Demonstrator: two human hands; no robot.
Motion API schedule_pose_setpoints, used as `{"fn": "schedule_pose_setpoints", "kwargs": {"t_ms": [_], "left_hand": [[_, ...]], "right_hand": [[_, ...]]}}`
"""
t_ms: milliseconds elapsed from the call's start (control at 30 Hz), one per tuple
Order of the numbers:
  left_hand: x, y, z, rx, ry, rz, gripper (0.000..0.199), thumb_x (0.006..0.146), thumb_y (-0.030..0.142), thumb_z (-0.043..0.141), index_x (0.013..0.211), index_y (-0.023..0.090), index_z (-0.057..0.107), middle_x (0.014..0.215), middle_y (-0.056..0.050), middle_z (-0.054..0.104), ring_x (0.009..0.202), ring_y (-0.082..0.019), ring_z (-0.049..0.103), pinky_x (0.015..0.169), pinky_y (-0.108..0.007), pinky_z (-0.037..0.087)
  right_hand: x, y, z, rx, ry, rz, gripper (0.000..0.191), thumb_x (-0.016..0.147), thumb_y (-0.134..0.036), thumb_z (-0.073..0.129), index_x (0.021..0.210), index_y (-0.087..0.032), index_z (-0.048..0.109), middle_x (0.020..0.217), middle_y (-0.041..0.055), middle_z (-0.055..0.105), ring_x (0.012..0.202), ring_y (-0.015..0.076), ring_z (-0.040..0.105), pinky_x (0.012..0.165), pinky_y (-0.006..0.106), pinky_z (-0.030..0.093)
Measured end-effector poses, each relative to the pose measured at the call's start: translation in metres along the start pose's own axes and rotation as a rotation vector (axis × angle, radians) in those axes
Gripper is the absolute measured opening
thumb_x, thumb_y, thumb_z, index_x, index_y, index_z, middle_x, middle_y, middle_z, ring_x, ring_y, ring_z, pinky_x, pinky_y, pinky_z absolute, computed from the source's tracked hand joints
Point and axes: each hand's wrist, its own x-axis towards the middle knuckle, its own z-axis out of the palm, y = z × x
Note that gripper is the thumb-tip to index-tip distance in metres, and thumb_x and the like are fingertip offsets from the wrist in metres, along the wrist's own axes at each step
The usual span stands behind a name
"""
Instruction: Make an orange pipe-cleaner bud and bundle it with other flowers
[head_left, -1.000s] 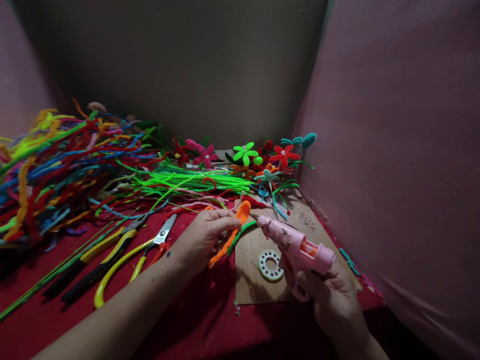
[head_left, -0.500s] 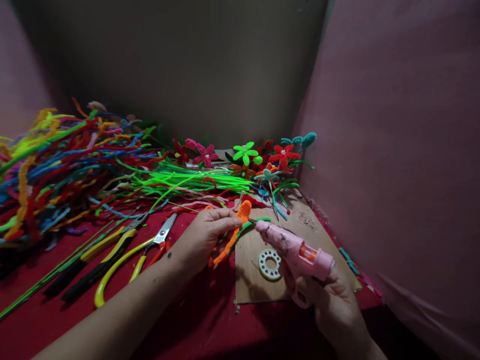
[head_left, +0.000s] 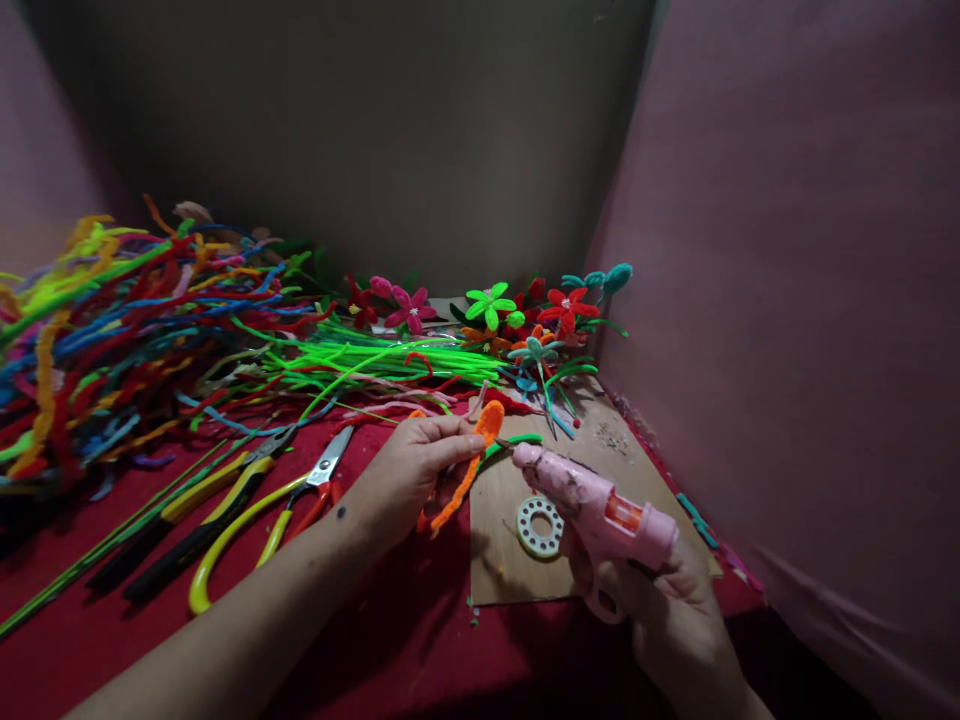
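Between the thumb and fingers of my left hand [head_left: 420,465] is an orange pipe cleaner [head_left: 491,422], looped at the top with a tail hanging down. My right hand [head_left: 667,600] is wrapped round the handle of a pink glue gun [head_left: 592,500]. Its nozzle points left and sits very close to the orange loop; whether they touch I cannot tell. A green pipe cleaner piece [head_left: 517,440] shows just behind the nozzle. Below, a white ring with holes [head_left: 540,527] lies on a wooden board [head_left: 510,580].
Yellow-handled scissors [head_left: 326,465] and black-and-yellow pliers [head_left: 247,485] lie left of my left hand. A heap of coloured pipe cleaners [head_left: 112,340] fills the far left, beside a green bundle [head_left: 390,360]. Pipe-cleaner flowers [head_left: 491,305] stand at the back. A pink wall [head_left: 787,300] rises on the right.
The glue gun has shifted slightly right and down. The tail of the orange pipe cleaner has swung a little to the right; my left hand stays nearly in place.
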Motion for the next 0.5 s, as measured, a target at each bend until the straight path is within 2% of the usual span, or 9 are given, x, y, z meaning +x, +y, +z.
{"fn": "schedule_pose_setpoints", "kwargs": {"t_ms": [133, 233, 333, 500], "left_hand": [[-0.0004, 0.0006, 0.0006, -0.004, -0.006, -0.006, 0.025, 0.074, 0.029, 0.060, 0.056, 0.017, 0.048, 0.040, 0.007, 0.039, 0.031, -0.004, 0.028, 0.033, -0.018, 0.015], [-0.0001, 0.0006, 0.0008, -0.023, -0.019, 0.003, 0.026, 0.074, 0.028, 0.060, 0.056, 0.017, 0.046, 0.040, 0.007, 0.040, 0.031, -0.004, 0.029, 0.033, -0.018, 0.016], [0.0000, 0.0006, 0.0008, -0.022, -0.016, 0.012, 0.027, 0.075, 0.027, 0.060, 0.054, 0.017, 0.045, 0.040, 0.007, 0.039, 0.030, -0.003, 0.028, 0.032, -0.018, 0.016], [-0.0002, 0.0007, 0.0009, -0.032, -0.020, 0.017, 0.026, 0.076, 0.025, 0.059, 0.055, 0.017, 0.046, 0.040, 0.007, 0.039, 0.030, -0.003, 0.028, 0.032, -0.017, 0.016]], "right_hand": [[0.0009, -0.0061, 0.0035, -0.013, -0.021, 0.041, 0.044, 0.070, -0.039, 0.065, 0.111, -0.022, 0.064, 0.083, 0.0128, 0.068, 0.061, 0.0225, 0.058, 0.040, 0.027, 0.039], [0.0008, -0.0104, 0.0059, -0.012, -0.051, 0.062, 0.049, 0.070, -0.040, 0.065, 0.115, -0.021, 0.062, 0.093, 0.0135, 0.067, 0.057, 0.0189, 0.055, 0.039, 0.027, 0.038], [0.0000, -0.0101, 0.0062, -0.007, -0.048, 0.070, 0.049, 0.071, -0.042, 0.065, 0.115, -0.021, 0.062, 0.095, 0.0130, 0.067, 0.051, 0.0148, 0.050, 0.039, 0.026, 0.036], [-0.0001, -0.0075, 0.0054, 0.004, -0.062, 0.067, 0.046, 0.071, -0.041, 0.065, 0.113, -0.022, 0.063, 0.099, 0.0134, 0.067, 0.055, 0.0165, 0.053, 0.039, 0.026, 0.036]]}}
